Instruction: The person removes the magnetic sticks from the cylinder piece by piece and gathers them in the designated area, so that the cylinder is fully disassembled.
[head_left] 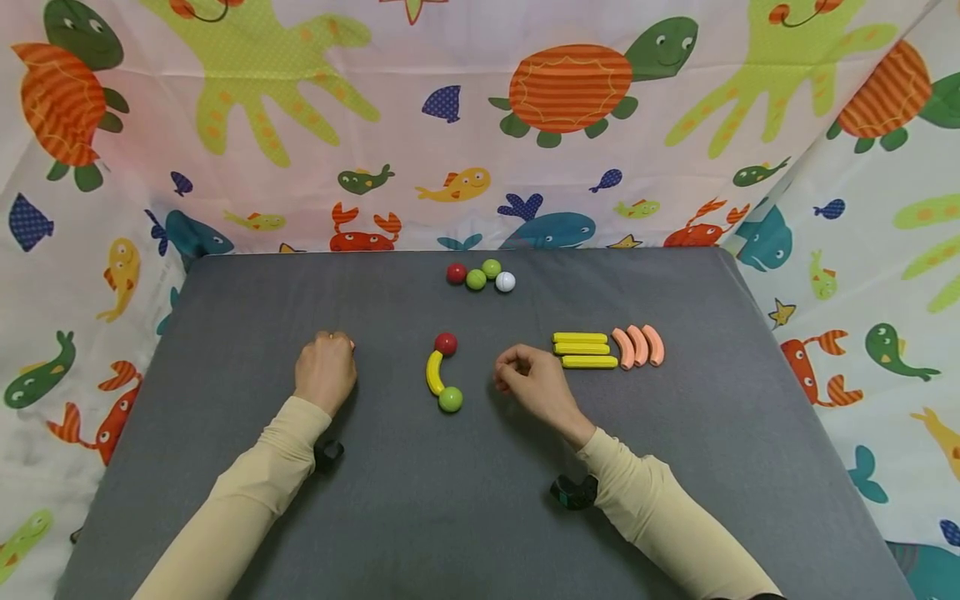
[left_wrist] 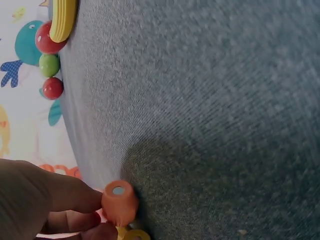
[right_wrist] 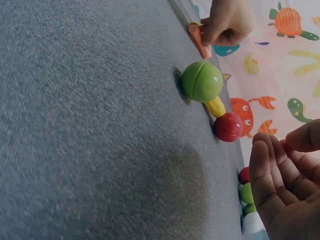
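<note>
My left hand [head_left: 326,371] is at the table's left, pinching an orange magnetic stick [left_wrist: 120,204] whose end shows a round metal dot. Close beneath that stick, yellow piece ends [left_wrist: 136,234] show in the left wrist view; the hand hides both from the head view. My right hand [head_left: 536,383] hovers right of centre, fingers loosely bent and nothing between them. Between the hands lies a curved yellow stick [head_left: 434,372], with a red ball [head_left: 446,344] at its far end and a green ball [head_left: 451,399] at its near end.
Just right of my right hand lie three straight yellow sticks [head_left: 581,349] and three curved orange sticks [head_left: 639,346]. Near the back edge sit another red ball [head_left: 456,273], two green balls [head_left: 476,279] and a white ball [head_left: 506,282]. Patterned cloth [head_left: 285,192] rises behind the grey table [head_left: 450,517].
</note>
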